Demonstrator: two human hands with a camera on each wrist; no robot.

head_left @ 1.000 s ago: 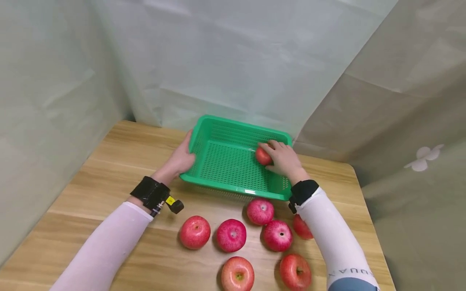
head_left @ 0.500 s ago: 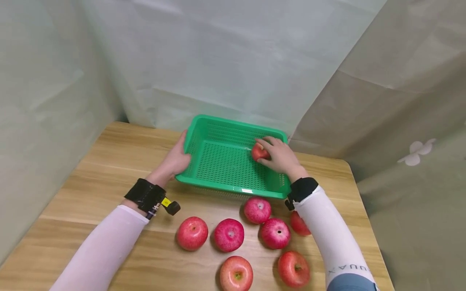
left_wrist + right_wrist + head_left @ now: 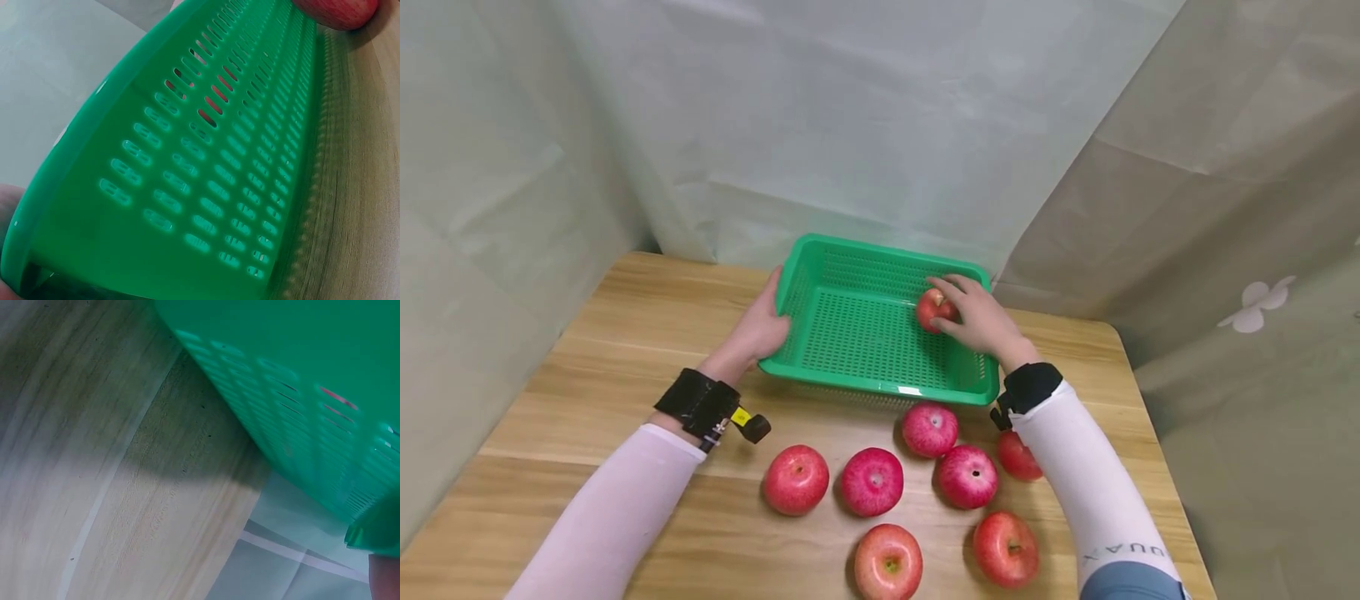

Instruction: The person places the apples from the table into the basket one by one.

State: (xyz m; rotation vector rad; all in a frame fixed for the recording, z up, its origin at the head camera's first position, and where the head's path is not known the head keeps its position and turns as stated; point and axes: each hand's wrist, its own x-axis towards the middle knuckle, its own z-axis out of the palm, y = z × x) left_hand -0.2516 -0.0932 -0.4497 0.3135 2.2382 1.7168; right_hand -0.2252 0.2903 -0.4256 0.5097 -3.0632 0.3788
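Note:
A green perforated plastic basket (image 3: 880, 387) sits at the back of the wooden table. My left hand (image 3: 763, 325) grips its left rim, thumb inside and fingers behind the wall. Inside the basket, near its right end, lies a red apple (image 3: 931, 315). My right hand (image 3: 981, 318) reaches over the right rim and holds this apple, fingers across its top and thumb at its front. Close up in the left wrist view is the basket's slotted wall (image 3: 162, 144); the right wrist view shows the opposite end wall (image 3: 300, 412), with a fingertip by the rim.
In front of the basket several red apples stand on the table (image 3: 700, 533): a left one (image 3: 796, 480), a dark pink one (image 3: 872, 482), a front one (image 3: 888, 562) and others to the right. One apple (image 3: 1019, 456) is partly behind my right forearm. Pale sheets hang behind.
My right thumb has shifted up along the apple and the fingers have spread, so more of the apple and its stem end shows. My left hand keeps its grip; the view has shifted slightly.

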